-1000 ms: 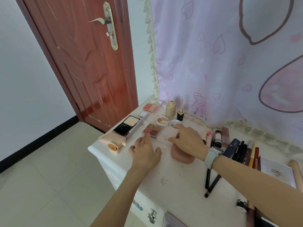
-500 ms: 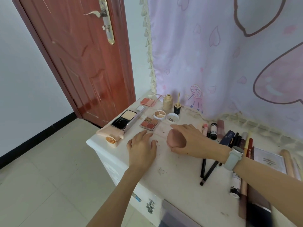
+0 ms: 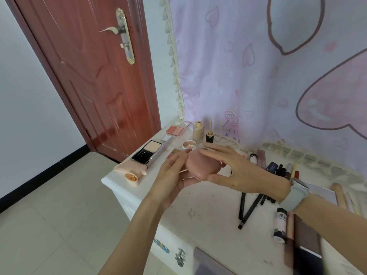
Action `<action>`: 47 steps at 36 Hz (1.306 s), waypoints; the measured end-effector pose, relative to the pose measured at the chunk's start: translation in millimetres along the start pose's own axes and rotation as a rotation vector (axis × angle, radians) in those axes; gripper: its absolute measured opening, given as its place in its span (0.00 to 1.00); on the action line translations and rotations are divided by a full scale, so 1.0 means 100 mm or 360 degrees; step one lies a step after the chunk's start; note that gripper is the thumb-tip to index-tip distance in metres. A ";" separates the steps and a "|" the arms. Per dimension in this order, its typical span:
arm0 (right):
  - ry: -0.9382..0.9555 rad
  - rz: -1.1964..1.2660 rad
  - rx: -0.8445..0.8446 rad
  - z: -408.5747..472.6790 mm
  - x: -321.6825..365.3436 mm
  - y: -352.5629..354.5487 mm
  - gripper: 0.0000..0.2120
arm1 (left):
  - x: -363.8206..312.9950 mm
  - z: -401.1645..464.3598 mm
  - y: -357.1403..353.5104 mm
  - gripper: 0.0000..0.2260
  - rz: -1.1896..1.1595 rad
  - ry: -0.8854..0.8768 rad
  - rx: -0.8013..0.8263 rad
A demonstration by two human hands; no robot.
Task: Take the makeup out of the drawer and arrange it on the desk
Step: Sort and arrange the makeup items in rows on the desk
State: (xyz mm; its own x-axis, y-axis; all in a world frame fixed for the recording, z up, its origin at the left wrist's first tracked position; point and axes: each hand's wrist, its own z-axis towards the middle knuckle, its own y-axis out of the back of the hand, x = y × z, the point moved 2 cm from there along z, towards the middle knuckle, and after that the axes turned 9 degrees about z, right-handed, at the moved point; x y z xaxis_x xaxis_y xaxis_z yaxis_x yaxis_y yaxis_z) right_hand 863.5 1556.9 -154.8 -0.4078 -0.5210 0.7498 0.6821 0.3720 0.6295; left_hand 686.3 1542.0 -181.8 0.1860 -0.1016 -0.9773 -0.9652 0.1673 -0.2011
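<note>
While both hands (image 3: 236, 171) hold it, pink compact (image 3: 202, 164) between them

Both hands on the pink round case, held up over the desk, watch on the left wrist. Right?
Not quite. The head view shows the watch on the right wrist, not the left. The rest holds: the left hand and right hand both hold the pink round case, lifted above the desk.
</note>
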 end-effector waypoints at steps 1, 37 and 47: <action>0.0010 -0.0035 0.0025 -0.02 -0.01 0.01 0.28 | -0.01 0.00 0.01 0.13 -0.0008 0.0020 -0.0040; 0.0018 -0.0505 -0.0196 0.05 0.17 -0.05 0.16 | 0.14 0.01 -0.19 0.21 -0.0336 0.0358 0.0037; 0.0007 -0.0079 -0.0269 0.08 0.14 0.10 0.10 | 0.17 -0.03 -0.15 0.29 -0.0415 0.0530 0.0142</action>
State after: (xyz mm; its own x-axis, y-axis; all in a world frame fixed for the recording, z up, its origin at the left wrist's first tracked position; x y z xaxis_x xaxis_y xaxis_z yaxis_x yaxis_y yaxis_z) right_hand 859.6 1559.7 -135.8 -0.4410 -0.5391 0.7176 0.7538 0.2116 0.6222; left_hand 703.7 1534.8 -195.1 0.3377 -0.4602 -0.8211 -0.8714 0.1768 -0.4575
